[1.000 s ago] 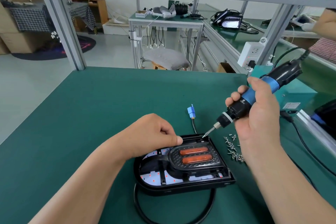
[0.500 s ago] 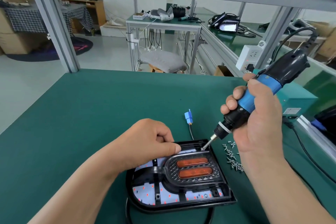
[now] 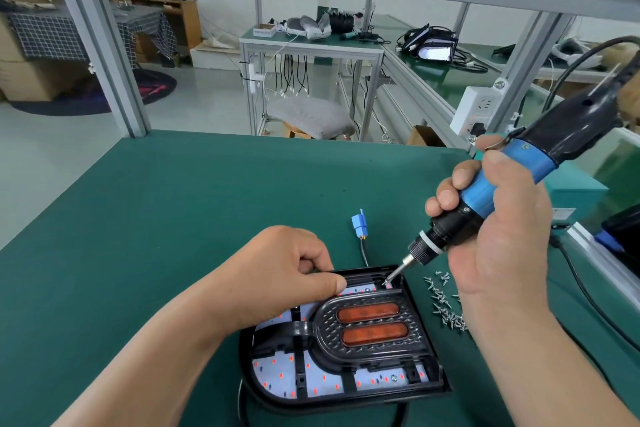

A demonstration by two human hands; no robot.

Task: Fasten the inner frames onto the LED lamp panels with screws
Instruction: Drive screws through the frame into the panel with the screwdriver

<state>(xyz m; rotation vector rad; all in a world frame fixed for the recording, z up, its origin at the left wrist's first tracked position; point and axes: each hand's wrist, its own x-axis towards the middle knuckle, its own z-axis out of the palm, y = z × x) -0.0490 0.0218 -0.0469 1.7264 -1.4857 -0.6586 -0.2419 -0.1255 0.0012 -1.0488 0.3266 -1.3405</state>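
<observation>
Blue screwdriver (image 3: pixel 519 166) in right hand (image 3: pixel 502 253) grip — left hand (image 3: pixel 280 274) fisted on panel (image 3: pixel 346 385).

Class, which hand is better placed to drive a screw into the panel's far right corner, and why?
Right. The right hand grips the screwdriver, its bit at that corner; the left hand only rests on the panel.

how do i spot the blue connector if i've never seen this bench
Find the black lamp panel on the green bench mat. Just past its far edge, beyond the left hand, a thin black cable ends in a small plug. It is the only bright blue piece lying on the mat; the nearby loose screws are silver.
</observation>
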